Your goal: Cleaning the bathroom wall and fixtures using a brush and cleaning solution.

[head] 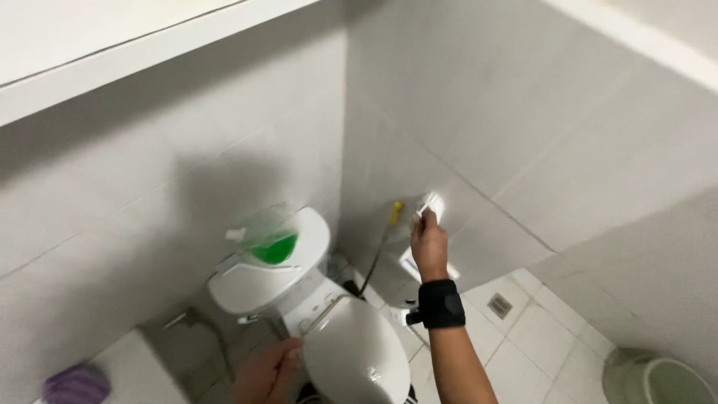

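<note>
Left hand [268, 372] curled on the edge of the raised white toilet lid [357, 353], stiff, smooth, likely slippery, best taken by its rim; right hand [428, 245] pinching a small white object [432, 203] near the wall.

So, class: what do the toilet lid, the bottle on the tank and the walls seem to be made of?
Toilet lid: likely glossy white plastic; it shows soft highlights.
Bottle: clear plastic, probably; the green liquid shows through.
Walls: white glazed tiles, judging by the grout lines and faint sheen.
</note>
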